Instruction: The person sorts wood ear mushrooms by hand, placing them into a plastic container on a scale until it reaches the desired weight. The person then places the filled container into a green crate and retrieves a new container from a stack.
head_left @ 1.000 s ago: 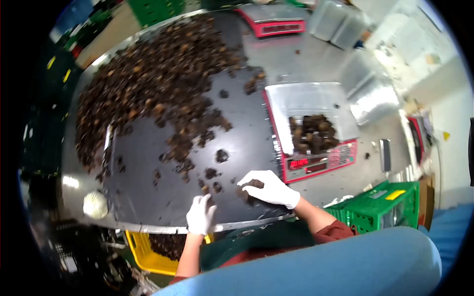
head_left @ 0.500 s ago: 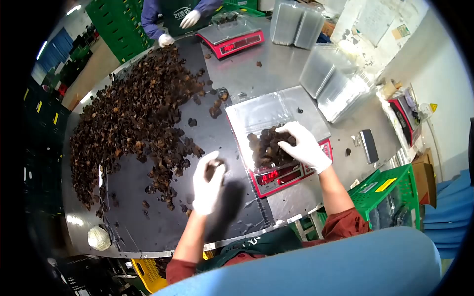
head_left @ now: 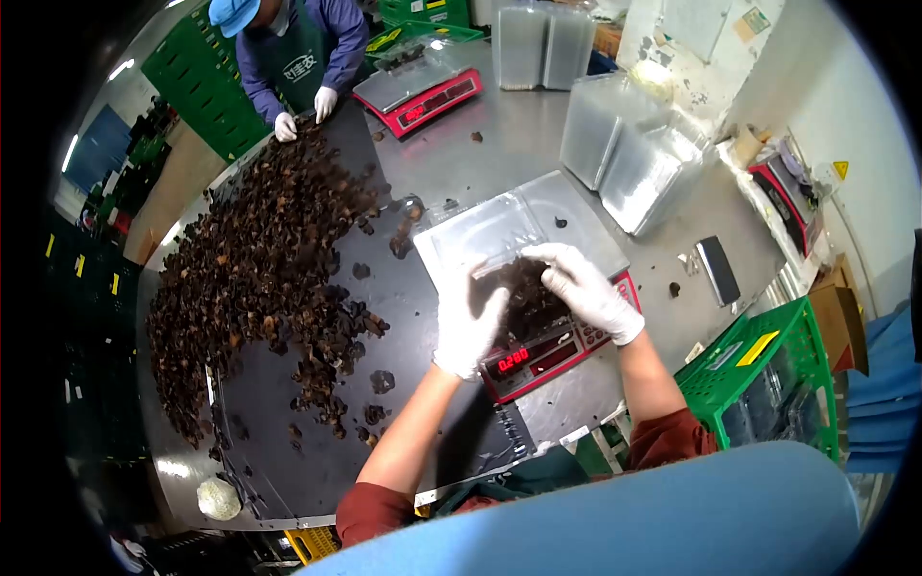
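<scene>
A clear plastic clamshell box (head_left: 480, 228), lid folded back, lies on a red digital scale (head_left: 526, 376) with lit red digits. Dark brown, crinkled dried fungus pieces (head_left: 526, 300) fill its near half. My left hand (head_left: 471, 322), in a white glove, is at the left side of these pieces, thumb and fingers apart. On the other side, my gloved right hand (head_left: 588, 296) curves over the pieces with its fingers spread, its fingertips at the pieces. Neither hand visibly grips a piece. Left of the scale spreads a large heap of the same fungus (head_left: 259, 278).
Stacks of clear boxes (head_left: 634, 154) stand behind the scale. A black phone-like object (head_left: 717, 271) lies to the right, above a green crate (head_left: 759, 370). Across the table a co-worker (head_left: 303, 67) has gloved hands at the heap, beside a second red scale (head_left: 418, 101).
My left hand has moved right, from over the table to the box, and the piece it held no longer shows. The scale's digits differ. The co-worker's hands are now both at the heap.
</scene>
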Available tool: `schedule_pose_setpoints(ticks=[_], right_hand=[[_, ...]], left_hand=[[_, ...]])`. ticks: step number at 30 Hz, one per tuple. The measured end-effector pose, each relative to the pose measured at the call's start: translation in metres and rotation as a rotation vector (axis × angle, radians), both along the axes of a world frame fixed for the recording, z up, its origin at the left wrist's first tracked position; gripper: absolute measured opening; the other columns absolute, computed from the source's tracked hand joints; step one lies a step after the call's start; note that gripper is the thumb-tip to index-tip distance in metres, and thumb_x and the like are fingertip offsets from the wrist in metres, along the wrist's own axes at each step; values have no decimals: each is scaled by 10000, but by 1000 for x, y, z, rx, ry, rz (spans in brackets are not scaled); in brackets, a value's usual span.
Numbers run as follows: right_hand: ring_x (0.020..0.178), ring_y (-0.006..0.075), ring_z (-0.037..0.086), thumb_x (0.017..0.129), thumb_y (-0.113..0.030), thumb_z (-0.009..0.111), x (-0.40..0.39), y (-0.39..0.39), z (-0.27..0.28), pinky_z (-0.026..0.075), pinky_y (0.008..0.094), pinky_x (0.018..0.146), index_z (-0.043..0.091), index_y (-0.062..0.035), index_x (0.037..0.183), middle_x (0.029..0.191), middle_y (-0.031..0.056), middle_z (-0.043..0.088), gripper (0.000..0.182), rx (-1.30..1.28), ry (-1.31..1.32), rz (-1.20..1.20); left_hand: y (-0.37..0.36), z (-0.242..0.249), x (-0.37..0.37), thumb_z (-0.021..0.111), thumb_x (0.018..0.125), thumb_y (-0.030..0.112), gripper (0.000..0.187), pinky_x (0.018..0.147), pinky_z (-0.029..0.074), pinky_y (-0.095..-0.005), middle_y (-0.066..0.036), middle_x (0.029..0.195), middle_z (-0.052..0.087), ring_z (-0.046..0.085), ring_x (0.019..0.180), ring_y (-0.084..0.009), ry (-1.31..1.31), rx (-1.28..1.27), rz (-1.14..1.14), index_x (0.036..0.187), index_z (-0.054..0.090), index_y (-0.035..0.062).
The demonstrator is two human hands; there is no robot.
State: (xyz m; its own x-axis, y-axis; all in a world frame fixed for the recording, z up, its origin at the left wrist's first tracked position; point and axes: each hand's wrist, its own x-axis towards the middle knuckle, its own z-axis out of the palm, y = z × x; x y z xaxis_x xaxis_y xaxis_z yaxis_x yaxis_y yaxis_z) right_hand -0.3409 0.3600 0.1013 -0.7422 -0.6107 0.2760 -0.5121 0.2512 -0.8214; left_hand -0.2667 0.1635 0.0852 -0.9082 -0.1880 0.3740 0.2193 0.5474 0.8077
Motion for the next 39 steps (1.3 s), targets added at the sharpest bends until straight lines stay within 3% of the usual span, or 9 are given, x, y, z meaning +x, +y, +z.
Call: schedule_pose_setpoints(ticks=[4, 6, 11, 15, 21, 23, 28, 32, 39], right_hand=[[909, 127, 587, 973, -133, 477, -36, 10, -10, 463, 286, 869, 604, -23, 1176, 974, 19, 650, 264, -258, -389, -200], [790, 92, 572, 954, -174, 523, -57, 10, -17, 466, 253, 736, 616, -43, 1130, 849, 34, 640, 238, -91, -233, -364], [891, 336, 598, 870, -216, 582, -86, 8, -57, 472, 417, 849, 592, -75, 1037, 933, 140, 588, 219, 393, 380, -407], [933, 344, 596, 883, -210, 566, -92, 5, -64, 472, 432, 828, 576, -89, 972, 966, 150, 594, 151, 519, 359, -374], [825, 281, 631, 891, -166, 565, -80, 19, -40, 488, 355, 775, 633, -51, 934, 881, 151, 648, 141, 179, 56, -466], [768, 155, 608, 874, -133, 566, -56, 27, -21, 471, 295, 722, 652, -14, 873, 799, 87, 656, 146, -52, 44, -485], [742, 93, 553, 724, 11, 569, 24, 51, 11, 446, 231, 691, 631, 3, 795, 778, 52, 622, 95, -417, -441, -173], [793, 144, 609, 741, 51, 563, 84, 12, 3, 493, 281, 733, 621, -4, 803, 819, 60, 638, 101, -136, -637, 330], [1156, 278, 500, 780, -133, 680, 153, -81, -38, 388, 377, 1006, 611, -70, 1125, 1106, 106, 590, 357, -13, -78, 473]], left_hand=[[-21, 2, 8, 566, 906, 94, 344, 979, 421, -341, -136, 1225, 513, 527, 1124, -225, -54, 484, 6, 1236, 506, 19], [-36, -5, 11, 556, 923, 97, 319, 976, 426, -328, -127, 1215, 540, 521, 1136, -207, -64, 450, 88, 1228, 513, 16], [-61, -22, 21, 521, 942, 100, 321, 992, 406, -317, -96, 1199, 562, 532, 1120, -192, -95, 685, 100, 1254, 522, 22], [-67, -32, 45, 533, 946, 150, 316, 969, 431, -332, -79, 1209, 555, 556, 1076, -190, -134, 723, 105, 1238, 529, 30], [-83, -53, 118, 535, 946, 154, 287, 915, 465, -324, -86, 1182, 565, 584, 1018, -191, -197, 739, 217, 1199, 549, 20], [-92, -65, 146, 532, 945, 139, 258, 897, 471, -317, -80, 1128, 583, 588, 995, -184, -200, 776, 307, 1165, 562, 8], [-114, -90, 205, 525, 945, 87, 211, 818, 497, -249, -55, 1065, 603, 606, 913, -132, -188, 998, 462, 1140, 572, 21], [-112, -87, 216, 540, 943, 59, 178, 793, 499, -237, -40, 1040, 609, 613, 885, -123, -127, 1010, 537, 1113, 588, 37], [-84, -73, 188, 560, 926, 57, 207, 857, 454, -266, -29, 1044, 566, 544, 930, -110, -207, 677, 438, 1131, 568, 30]])
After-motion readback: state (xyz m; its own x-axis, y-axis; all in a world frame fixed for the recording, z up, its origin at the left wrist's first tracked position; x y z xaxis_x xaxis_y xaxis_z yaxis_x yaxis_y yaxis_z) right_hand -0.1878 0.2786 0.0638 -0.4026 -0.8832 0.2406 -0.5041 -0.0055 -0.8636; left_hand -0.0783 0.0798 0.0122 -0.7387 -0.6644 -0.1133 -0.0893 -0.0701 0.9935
